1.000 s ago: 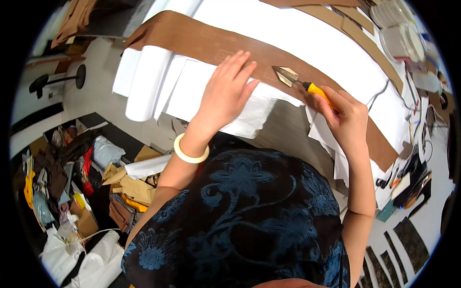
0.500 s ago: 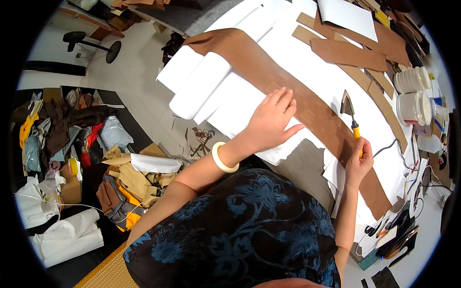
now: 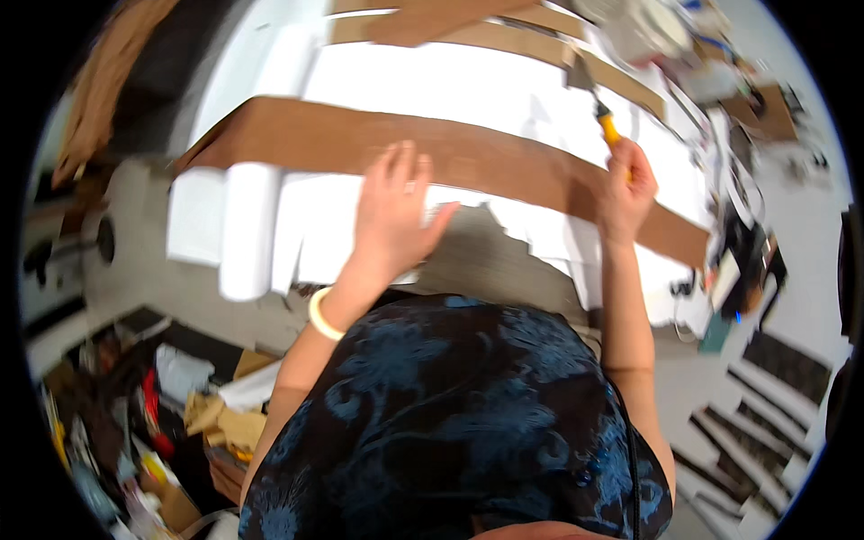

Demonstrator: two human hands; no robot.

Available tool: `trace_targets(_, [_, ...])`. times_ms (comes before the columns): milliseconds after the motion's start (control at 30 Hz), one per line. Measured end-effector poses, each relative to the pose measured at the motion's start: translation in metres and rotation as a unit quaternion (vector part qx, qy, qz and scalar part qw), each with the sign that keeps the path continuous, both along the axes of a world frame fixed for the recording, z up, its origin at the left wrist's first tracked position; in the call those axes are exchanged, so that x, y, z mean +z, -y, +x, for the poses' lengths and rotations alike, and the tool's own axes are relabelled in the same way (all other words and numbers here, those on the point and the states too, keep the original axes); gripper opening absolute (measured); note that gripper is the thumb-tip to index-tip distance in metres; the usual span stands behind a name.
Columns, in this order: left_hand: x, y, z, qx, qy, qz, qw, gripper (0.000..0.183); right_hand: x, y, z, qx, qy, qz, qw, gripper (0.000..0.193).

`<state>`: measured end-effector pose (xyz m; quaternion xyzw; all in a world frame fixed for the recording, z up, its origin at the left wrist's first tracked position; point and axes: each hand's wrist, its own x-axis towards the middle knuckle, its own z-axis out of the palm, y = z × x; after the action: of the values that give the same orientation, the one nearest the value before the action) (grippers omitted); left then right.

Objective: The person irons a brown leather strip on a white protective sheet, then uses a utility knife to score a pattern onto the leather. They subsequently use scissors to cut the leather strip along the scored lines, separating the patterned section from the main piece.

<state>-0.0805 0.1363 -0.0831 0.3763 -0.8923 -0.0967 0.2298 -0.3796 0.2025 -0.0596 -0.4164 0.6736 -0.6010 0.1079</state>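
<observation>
Your left hand (image 3: 393,207) is lying on the near edge of the brown strip (image 3: 315,135), fingers outstretched, thumb apart, gripping nothing. Your right hand (image 3: 627,193) is gripping the yellow handle of the trowel (image 3: 608,128), whose blade is pointing away from you. The strip is stretching left to right before you, across white paper (image 3: 396,85).

1. A grey-brown table (image 3: 490,265) carried broad white paper (image 3: 450,81); part of its near side showed bare.
2. Across the paper lay a long brown strip (image 3: 504,162).
3. A white roll (image 3: 247,234) lay toward the left end.
4. Tan strips (image 3: 517,41) lay along the far side, a blurred white tub (image 3: 652,36) near them.
5. On the pale floor (image 3: 765,306) at right lay dark patterned pieces (image 3: 788,367).
</observation>
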Motion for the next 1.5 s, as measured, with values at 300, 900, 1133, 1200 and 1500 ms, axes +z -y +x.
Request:
trace_targets(300, [0.004, -0.014, -0.033, -0.053, 0.010, 0.009, 0.999, 0.060, 0.025, -0.010, 0.007, -0.041, 0.013, -0.038, 0.998, 0.033])
trace_targets(900, [0.055, -0.016, 0.059, 0.210, -0.041, -0.027, 0.976, 0.037, -0.047, 0.036, 0.044, 0.058, 0.196, 0.008, 0.979, 0.034])
trace_targets(1133, [0.061, -0.002, 0.112, 0.288, -0.035, -0.009, 0.957, 0.033, -0.056, 0.037, 0.040, 0.065, 0.148, 0.024, 0.986, 0.035])
trace_targets(1200, [0.057, 0.004, 0.127, 0.314, -0.039, -0.017, 0.948, 0.034, -0.057, 0.036, 0.040, 0.066, 0.154, 0.027, 0.985, 0.035])
trace_targets(1500, [0.041, 0.033, 0.176, 0.382, 0.045, 0.066, 0.921, 0.079, -0.055, 0.038, 0.036, 0.075, 0.136, 0.039, 0.987, 0.036])
